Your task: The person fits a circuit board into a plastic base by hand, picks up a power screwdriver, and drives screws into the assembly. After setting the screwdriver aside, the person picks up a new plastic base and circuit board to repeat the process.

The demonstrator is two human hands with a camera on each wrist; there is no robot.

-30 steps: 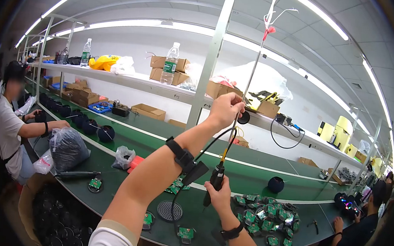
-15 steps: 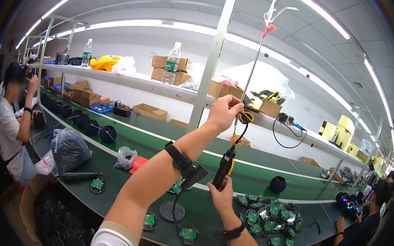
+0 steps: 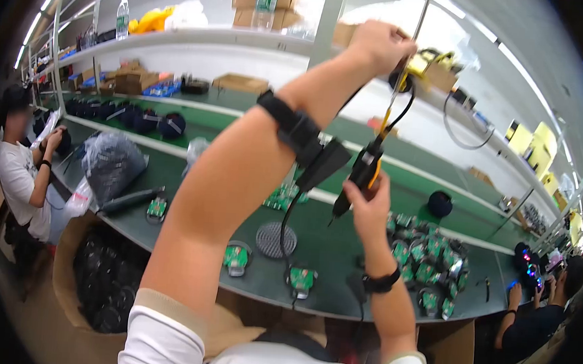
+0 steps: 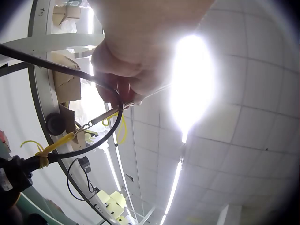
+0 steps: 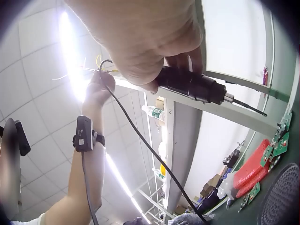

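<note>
A black electric screwdriver (image 3: 361, 169) hangs tilted, its bit pointing down and left, over the green bench. My right hand (image 3: 372, 210) grips its body from the right; in the right wrist view the screwdriver (image 5: 187, 85) shows its bit bare. Up at shelf height, my left hand (image 3: 382, 49) pinches a thin metal rod (image 3: 423, 18). Below those fingers, in the left wrist view, a small hook (image 4: 83, 127) joins the rod to a yellow tie (image 4: 44, 153) at the screwdriver's cable end. The black cable (image 4: 117, 101) loops past the left hand.
Green circuit boards lie heaped (image 3: 427, 254) at the right, with single boards (image 3: 237, 259) nearer the front. Beside them is a round perforated disc (image 3: 276, 240). A carton of black parts (image 3: 102, 277) stands front left. People work at left (image 3: 24, 179) and right (image 3: 537, 317).
The head view has tipped down, so bench and shelf sit higher in the frame. Both hands keep their hold on rod and screwdriver. The person at left has lowered a raised hand.
</note>
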